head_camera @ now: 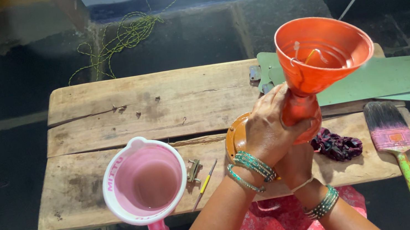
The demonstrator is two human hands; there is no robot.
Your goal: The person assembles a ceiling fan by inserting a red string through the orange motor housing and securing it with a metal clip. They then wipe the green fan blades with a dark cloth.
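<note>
Near the tabletop's (102,108) front-left edge sits a pink jug (145,184). Right of it, the left hand (269,129) wraps the orange funnel's (319,64) neck; the right hand (295,163) clasps just beneath. The funnel's long axis tilts, mouth up and rightward. A paintbrush (396,146) lies by the right edge.
</note>
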